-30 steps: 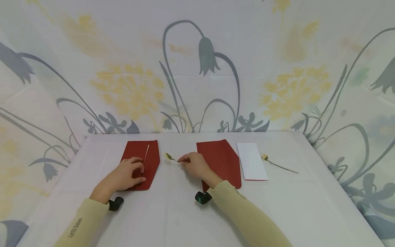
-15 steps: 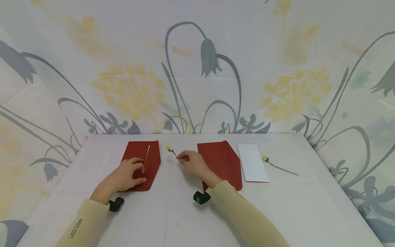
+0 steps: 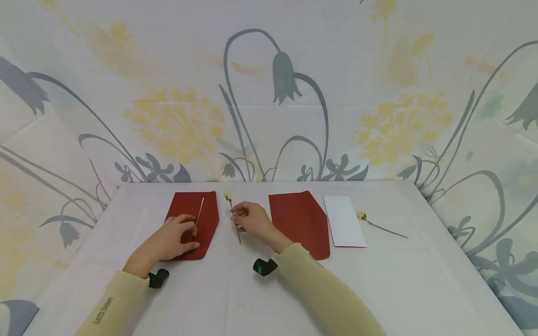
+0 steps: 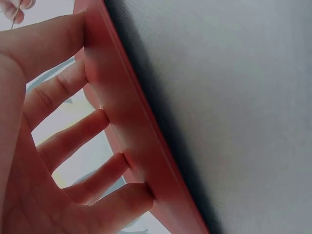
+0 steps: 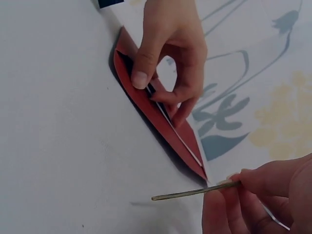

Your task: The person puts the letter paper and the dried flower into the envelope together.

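Observation:
My left hand [image 3: 172,238] rests on the left red envelope [image 3: 211,221], its fingertips and thumb touching the surface. In the left wrist view the fingertips press against the red envelope [image 4: 124,107]. A slit in the envelope [image 5: 161,129] gapes in the right wrist view, with a thin white edge inside it. Between thumb and fingers my right hand [image 3: 253,218] pinches a dried yellow flower [image 3: 228,197] by its stem, just right of that envelope. The bloom points away from me. The stem's lower end [image 5: 180,195] sticks out past the fingertips.
A second red envelope [image 3: 300,221] lies right of centre. Beside it is a white card [image 3: 343,219] with a red lower edge. Another dried yellow flower [image 3: 362,215] with a long stem lies farther right. A flower-patterned cloth [image 3: 336,84] rises behind the white tabletop [image 3: 201,303].
The right hand has moved slightly left, and the flower has turned from lying slanted to standing nearly lengthwise, bloom farther away and stem end now visible below. The left hand stays in place.

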A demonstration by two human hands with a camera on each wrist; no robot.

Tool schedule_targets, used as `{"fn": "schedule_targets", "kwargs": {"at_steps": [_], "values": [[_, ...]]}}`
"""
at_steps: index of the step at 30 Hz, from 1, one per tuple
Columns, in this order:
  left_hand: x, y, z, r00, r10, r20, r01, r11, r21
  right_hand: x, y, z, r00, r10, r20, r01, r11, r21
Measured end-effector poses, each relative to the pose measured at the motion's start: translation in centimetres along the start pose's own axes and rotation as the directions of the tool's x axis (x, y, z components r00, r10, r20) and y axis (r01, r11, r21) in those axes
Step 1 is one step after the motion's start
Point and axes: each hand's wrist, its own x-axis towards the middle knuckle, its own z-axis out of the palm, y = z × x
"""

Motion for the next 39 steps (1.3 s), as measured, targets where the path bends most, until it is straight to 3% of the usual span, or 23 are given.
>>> {"fn": "schedule_targets", "kwargs": {"at_steps": [17,25,39], "values": [[0.2,0.1,0.1,1.0,0.017,-0.014,-0.016,1.0,0.027,2.3,0.3,5.4,0.991,0.062,-0.116,-0.024,0.952,0.304],[0.2,0.1,-0.1,1.0,0.016,-0.015,-0.015,1.0,0.024,3.1,-0.3,8.3,0.964,0.078,-0.256,0.001,0.956,0.295],[0.0,0.1,-0.2,0.997,0.061,-0.037,-0.06,0.998,0.019,3.4,-0.9,10.4,0.948,0.006,-0.319,0.041,0.989,0.14]]}}
